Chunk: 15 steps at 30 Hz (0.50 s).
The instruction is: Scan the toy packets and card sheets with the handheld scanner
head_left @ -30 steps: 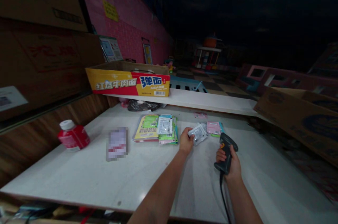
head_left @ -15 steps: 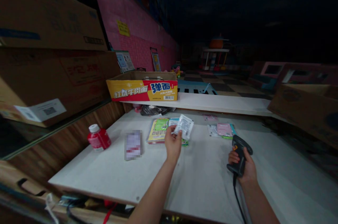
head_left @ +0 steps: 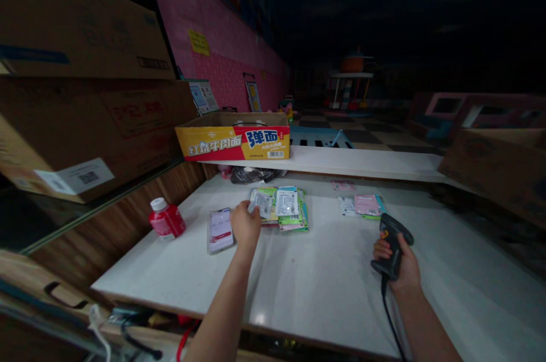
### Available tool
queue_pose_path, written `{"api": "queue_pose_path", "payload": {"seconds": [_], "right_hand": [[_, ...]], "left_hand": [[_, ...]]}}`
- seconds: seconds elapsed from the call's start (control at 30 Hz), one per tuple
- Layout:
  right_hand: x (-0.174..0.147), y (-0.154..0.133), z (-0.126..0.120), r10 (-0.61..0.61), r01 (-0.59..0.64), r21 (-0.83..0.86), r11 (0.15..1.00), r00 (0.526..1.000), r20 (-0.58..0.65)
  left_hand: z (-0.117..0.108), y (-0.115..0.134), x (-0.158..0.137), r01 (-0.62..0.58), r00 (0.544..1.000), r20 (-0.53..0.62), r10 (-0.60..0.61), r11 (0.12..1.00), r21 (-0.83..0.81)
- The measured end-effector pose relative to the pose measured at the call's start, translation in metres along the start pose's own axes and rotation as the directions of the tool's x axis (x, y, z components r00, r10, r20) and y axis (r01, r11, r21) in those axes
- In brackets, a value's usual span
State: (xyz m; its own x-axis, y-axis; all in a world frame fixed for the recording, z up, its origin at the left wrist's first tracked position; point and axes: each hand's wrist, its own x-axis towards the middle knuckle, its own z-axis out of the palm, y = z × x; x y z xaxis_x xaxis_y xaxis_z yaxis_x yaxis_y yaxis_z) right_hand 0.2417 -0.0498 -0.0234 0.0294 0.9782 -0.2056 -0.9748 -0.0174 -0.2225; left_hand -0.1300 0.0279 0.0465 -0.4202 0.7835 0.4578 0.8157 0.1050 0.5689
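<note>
My left hand [head_left: 246,224] is closed on the edge of a small white packet [head_left: 263,202]. It holds the packet over the left part of a pile of flat packets [head_left: 301,219] with green and yellow edges. Another white packet [head_left: 287,202] lies on the pile's right side. Just left of my hand is a smartphone [head_left: 220,231] with a lit screen. My right hand [head_left: 401,262] is wrapped round the handle of a black corded barcode scanner [head_left: 390,242]. Beyond the scanner lie several flat packets, a pink one [head_left: 367,204] among them.
A red bottle with a white cap [head_left: 166,219] stands at the left of the white table [head_left: 307,288]. Behind it, a raised shelf [head_left: 354,161] carries an open noodle carton [head_left: 234,143]. Large cardboard boxes [head_left: 85,123] are stacked at left; another box [head_left: 495,163] is at right.
My left hand has moved left and lowered its packet onto or just above the pile's left side. The view has shifted slightly; my right hand still grips the scanner.
</note>
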Motion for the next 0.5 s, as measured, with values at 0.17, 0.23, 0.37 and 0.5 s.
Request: {"api": "queue_pose_path", "payload": {"seconds": [0.17, 0.23, 0.37, 0.5], "right_hand": [[0.003, -0.001, 0.001, -0.019, 0.019, -0.007, 1.000, 1.000, 0.000], [0.004, 0.000, 0.003, -0.029, 0.029, -0.001, 1.000, 1.000, 0.006], [0.006, -0.001, 0.005, -0.024, 0.024, 0.005, 1.000, 0.999, 0.022], [0.010, -0.002, 0.006, -0.035, 0.035, 0.008, 0.999, 0.999, 0.023]], "left_hand": [[-0.006, 0.004, -0.010, 0.012, 1.000, 0.019, -0.016, 0.981, 0.196], [-0.003, 0.011, -0.014, -0.026, 0.999, -0.016, 0.029, 0.983, 0.183], [0.011, 0.044, -0.022, -0.248, 0.967, -0.039, 0.251, 0.967, 0.058], [0.043, 0.092, -0.039, -0.423, 0.903, 0.025, 0.429, 0.898, -0.121]]}}
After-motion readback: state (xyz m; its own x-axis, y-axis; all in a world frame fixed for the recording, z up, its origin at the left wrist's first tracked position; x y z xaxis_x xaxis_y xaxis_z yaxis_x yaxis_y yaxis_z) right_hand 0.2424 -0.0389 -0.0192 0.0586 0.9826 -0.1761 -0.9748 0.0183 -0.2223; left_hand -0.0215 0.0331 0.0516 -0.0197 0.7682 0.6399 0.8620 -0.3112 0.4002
